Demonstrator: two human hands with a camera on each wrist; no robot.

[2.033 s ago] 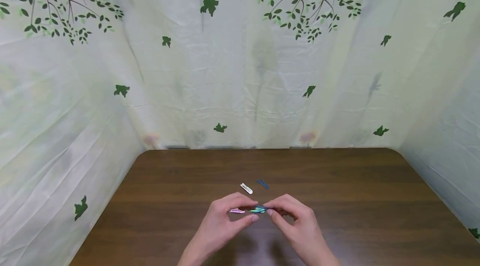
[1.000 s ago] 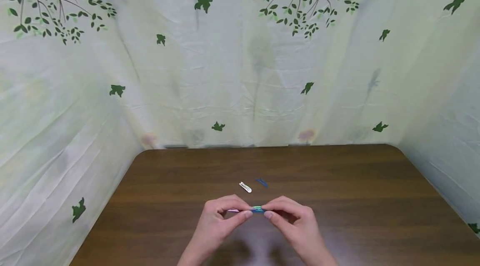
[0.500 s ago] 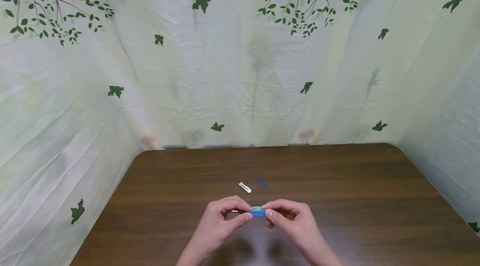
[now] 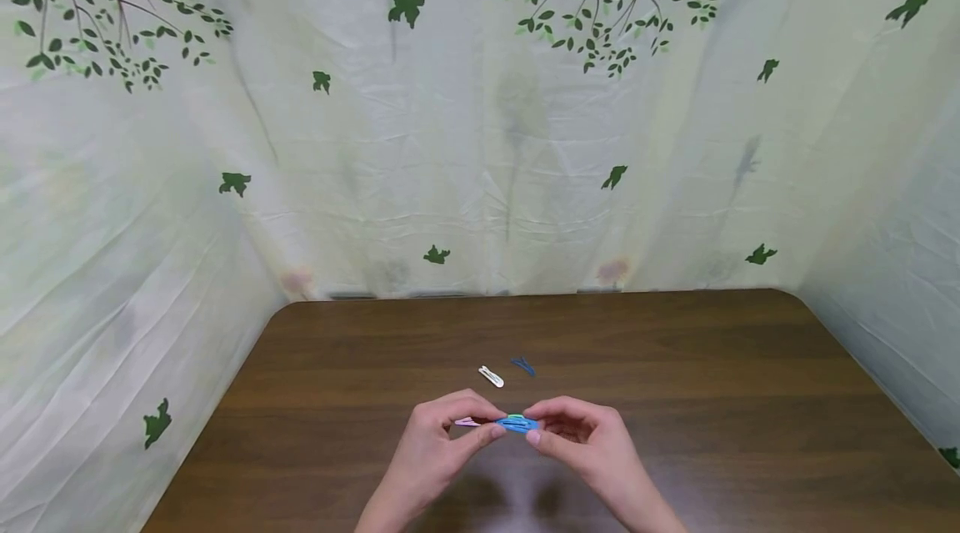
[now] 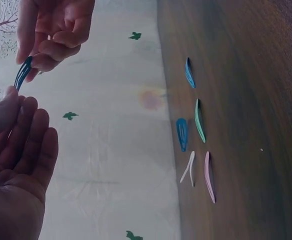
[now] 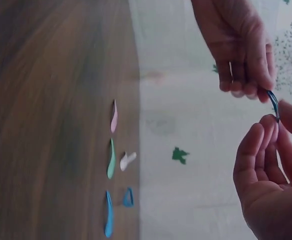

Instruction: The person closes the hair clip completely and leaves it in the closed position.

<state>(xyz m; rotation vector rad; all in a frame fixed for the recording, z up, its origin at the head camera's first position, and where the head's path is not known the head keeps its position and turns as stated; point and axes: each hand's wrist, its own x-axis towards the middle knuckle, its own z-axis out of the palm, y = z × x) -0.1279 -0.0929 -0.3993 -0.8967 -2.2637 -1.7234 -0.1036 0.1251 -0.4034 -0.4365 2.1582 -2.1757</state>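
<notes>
A blue snap hair clip (image 4: 517, 424) is held up over the table between both hands, its slotted face showing in the head view. My left hand (image 4: 446, 437) pinches one end between thumb and forefinger. At the other end, the thumb and fingertips of my right hand (image 4: 588, 437) pinch it. Both wrist views show this clip (image 5: 22, 74) slim and slanted, spanning the two hands. Below on the table lie more clips: pink (image 5: 210, 177), green (image 5: 200, 122) and light blue (image 5: 189, 75). In the head view the hands and held clip partly cover this row.
Beyond the hands, a white clip (image 4: 491, 376) and a darker blue clip (image 4: 523, 366) lie on the brown wooden table (image 4: 375, 341). Pale curtains (image 4: 480, 141) with leaf prints hang along the table's back and sides.
The held clip has turned from nearly edge-on to showing its blue face. The right fingers have shifted their grip at its end. The left hand stays almost in place.
</notes>
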